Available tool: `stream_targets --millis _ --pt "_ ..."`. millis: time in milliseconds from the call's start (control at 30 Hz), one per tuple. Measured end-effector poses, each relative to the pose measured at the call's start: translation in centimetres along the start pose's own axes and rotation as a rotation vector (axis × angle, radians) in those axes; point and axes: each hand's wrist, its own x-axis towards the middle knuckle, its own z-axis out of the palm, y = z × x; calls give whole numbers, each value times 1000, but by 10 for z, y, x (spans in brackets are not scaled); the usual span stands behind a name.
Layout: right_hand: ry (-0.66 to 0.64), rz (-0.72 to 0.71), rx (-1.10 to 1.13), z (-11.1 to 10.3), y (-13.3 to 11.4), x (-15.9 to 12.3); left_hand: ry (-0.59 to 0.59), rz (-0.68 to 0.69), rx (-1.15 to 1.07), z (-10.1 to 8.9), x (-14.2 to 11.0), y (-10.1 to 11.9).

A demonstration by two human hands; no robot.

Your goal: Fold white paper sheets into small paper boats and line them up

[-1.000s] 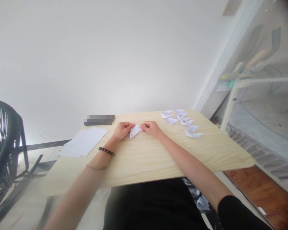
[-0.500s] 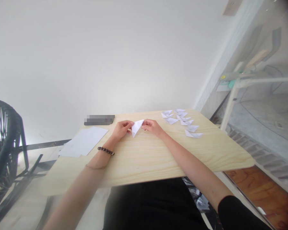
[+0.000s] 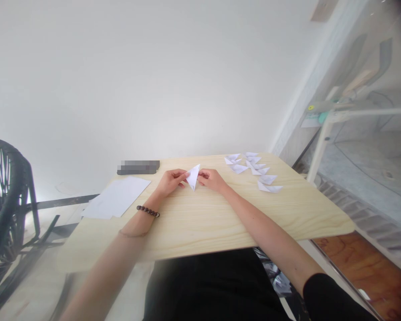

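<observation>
Left hand [image 3: 171, 183] pinches a white, sharp-cornered folded paper [image 3: 193, 177]; right hand [image 3: 211, 180] curls beside it, grip unclear; wood-grained tabletop [image 3: 200, 223] beneath both.

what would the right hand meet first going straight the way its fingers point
Probably the folded paper in the left hand; the right hand may already touch it, depth being unclear.

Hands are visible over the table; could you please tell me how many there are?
2: the left hand, pinching a folded paper, and the right hand, close by that paper's right edge, though whether it touches is unclear. No other hands show.
</observation>
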Motion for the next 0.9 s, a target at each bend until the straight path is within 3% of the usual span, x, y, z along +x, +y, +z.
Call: stream_targets --millis 133,333,667,767,900 --pt "39 -78 -176 0 1 1 -35 5 34 1 -1 2" --pt "20 -83 -273 2 -1 1 -110 -17 27 3 -3 3" --pt "123 -44 -378 2 2 2 -48 -45 -123 5 -3 6" --pt "172 -117 -490 3 -5 -1 -25 -87 -169 5 -1 4" --pt "237 -250 -624 8 -17 -4 -90 -211 -185 6 -1 3"
